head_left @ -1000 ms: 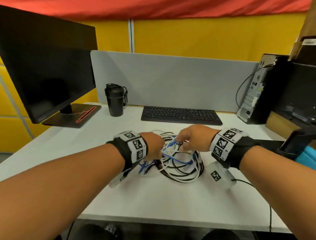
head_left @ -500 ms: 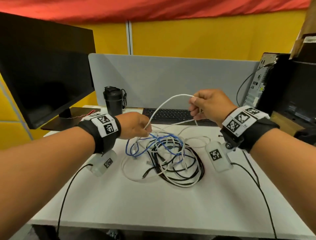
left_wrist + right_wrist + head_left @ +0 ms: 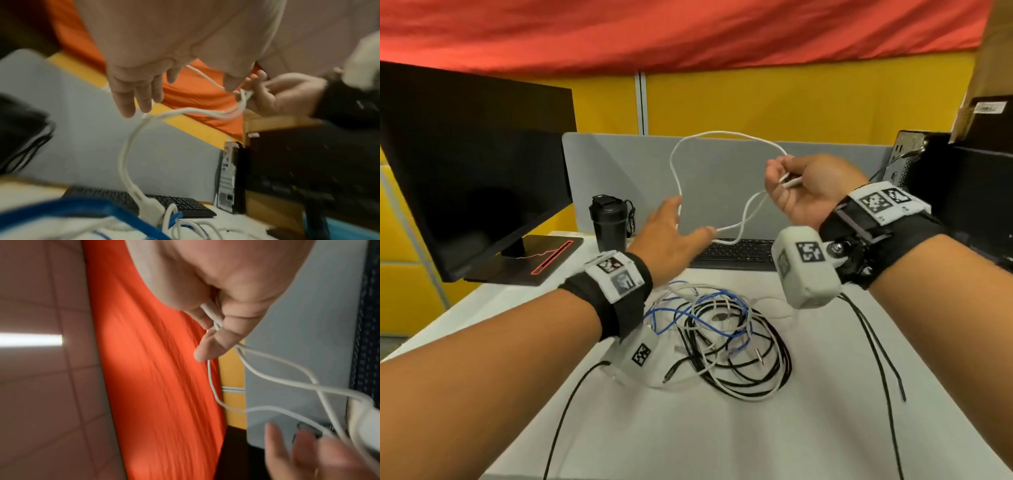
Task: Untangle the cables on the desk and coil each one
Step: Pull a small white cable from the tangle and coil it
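Coiling goes best if the right hand (image 3: pixel 803 190), fingers curled round the gathered white cable (image 3: pixel 678 178), keeps its pinch while the left hand (image 3: pixel 671 240), fingers spread and straight, feeds even loops across. That cable arcs above the table (image 3: pixel 722 438) between both hands; the tangle (image 3: pixel 726 332) lies below, near the left wrist.

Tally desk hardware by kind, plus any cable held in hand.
Monitor: 1
Keyboard: 1
Black bottle: 1
PC tower: 1
White cable, pinched in right hand: 1
Total: 5
Dark object at right edge: cannot tell what it is, not counted.
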Motion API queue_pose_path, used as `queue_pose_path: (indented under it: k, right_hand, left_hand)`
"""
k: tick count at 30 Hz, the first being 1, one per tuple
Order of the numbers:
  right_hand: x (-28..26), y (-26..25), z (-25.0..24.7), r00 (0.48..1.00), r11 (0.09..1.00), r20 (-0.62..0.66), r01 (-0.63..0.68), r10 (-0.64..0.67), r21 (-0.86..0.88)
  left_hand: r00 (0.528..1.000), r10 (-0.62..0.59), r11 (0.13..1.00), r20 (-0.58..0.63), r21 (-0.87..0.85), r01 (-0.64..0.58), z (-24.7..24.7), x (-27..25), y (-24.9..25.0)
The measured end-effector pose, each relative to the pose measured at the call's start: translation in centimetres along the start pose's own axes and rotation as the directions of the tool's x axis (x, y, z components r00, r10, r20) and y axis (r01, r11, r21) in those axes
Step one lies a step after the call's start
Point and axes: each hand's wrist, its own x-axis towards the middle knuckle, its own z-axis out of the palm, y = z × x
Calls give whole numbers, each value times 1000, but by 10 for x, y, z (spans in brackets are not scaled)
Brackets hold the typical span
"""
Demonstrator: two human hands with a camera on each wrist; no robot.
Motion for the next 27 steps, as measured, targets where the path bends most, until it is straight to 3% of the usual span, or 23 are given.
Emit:
queue_pose_path:
  k: [4, 6, 10, 14, 16, 17, 18, 19, 20, 21, 23, 24, 27]
  right_hand:
    - [-7, -10, 9, 994, 978, 24, -114, 111, 174]
    - [-10, -15, 6, 989, 976, 17, -148, 147, 159]
    - [-7, -23, -18, 969, 969, -132, -224, 210, -100]
    - [-11, -15, -41, 918, 820, -200, -397, 343, -414]
    - [-14, -9, -42, 915, 751, -210, -402, 344, -523]
    - [-15, -6, -41, 940, 676, -218, -341, 263, -653]
    - [-16, -5, -38, 972, 516, -200, -237, 127, -823]
    - [-19, -6, -34, 991, 278, -129, -111, -46, -954]
    - [-25, -8, -27, 981, 90, 11, 28, -193, -996]
    - [-33, -9, -17, 952, 26, 171, 183, -254, -983]
    - [-44, -8, 0, 891, 98, 406, 431, -202, -897]
    - [-45, -4, 6, 875, 151, 464, 482, -139, -863]
    - [-41, 6, 16, 895, 319, 435, 443, -101, -838]
  left_hand:
    - [962, 215, 913, 166, 316, -259, 7, -5, 16]
    - [954, 236, 915, 186, 287, -282, -1, 0, 20]
    - [972, 188, 974, 144, 103, -203, -40, 8, 22]
    - [971, 237, 971, 45, 30, -238, -69, 15, 37]
    - [966, 250, 968, 65, 1, -250, -72, 18, 51]
    - [964, 252, 967, 85, 19, -254, -71, 19, 57]
    - [961, 255, 965, 103, 38, -260, -69, 19, 63]
    - [960, 255, 964, 118, 48, -262, -68, 19, 69]
    - [958, 253, 965, 132, 39, -260, -66, 20, 74]
    - [958, 248, 967, 144, 19, -254, -65, 20, 79]
    - [956, 236, 972, 176, -18, -236, -61, 19, 88]
    - [953, 233, 973, 193, -44, -229, -59, 19, 92]
    - [950, 220, 966, 220, -183, -181, -59, 15, 98]
